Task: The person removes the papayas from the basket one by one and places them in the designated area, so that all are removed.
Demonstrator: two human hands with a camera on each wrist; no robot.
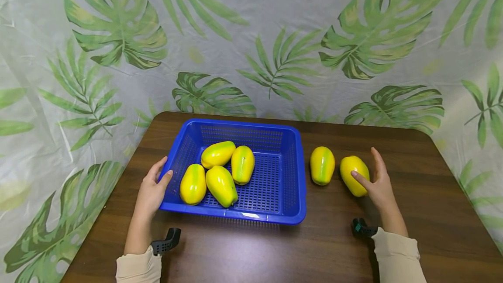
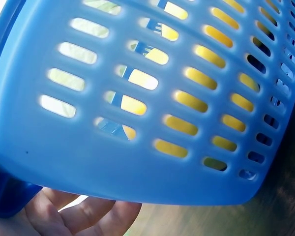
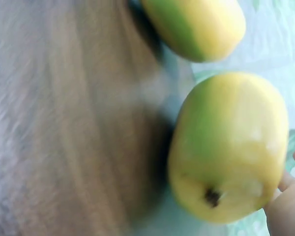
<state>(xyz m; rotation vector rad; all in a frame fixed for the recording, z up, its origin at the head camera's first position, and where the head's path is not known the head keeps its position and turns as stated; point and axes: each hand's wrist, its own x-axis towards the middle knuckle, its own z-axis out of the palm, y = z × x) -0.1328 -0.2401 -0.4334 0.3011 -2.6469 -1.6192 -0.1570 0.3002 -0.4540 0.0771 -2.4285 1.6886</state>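
Observation:
A blue plastic basket (image 1: 292,174) with slotted walls stands on the table. My left hand (image 1: 153,189) holds its left rim, thumb on top; in the left wrist view the fingers (image 2: 101,216) curl below the rim. Inside the basket, several yellow papayas (image 1: 193,184) with green streaks lie toward its left half. To the basket's right, one papaya (image 1: 322,166) lies on the table, and another papaya (image 1: 351,174) sits beside my right hand (image 1: 379,187). That hand is spread, its thumb over the papaya's near right side. The right wrist view shows this papaya's dark stem end (image 3: 213,196).
The brown wooden table (image 1: 243,252) has rounded back corners. Behind it hangs a pale cloth (image 1: 220,56) printed with green leaves. A black strap mount (image 1: 167,241) is on the left wrist, and a similar mount (image 1: 363,227) is on the right.

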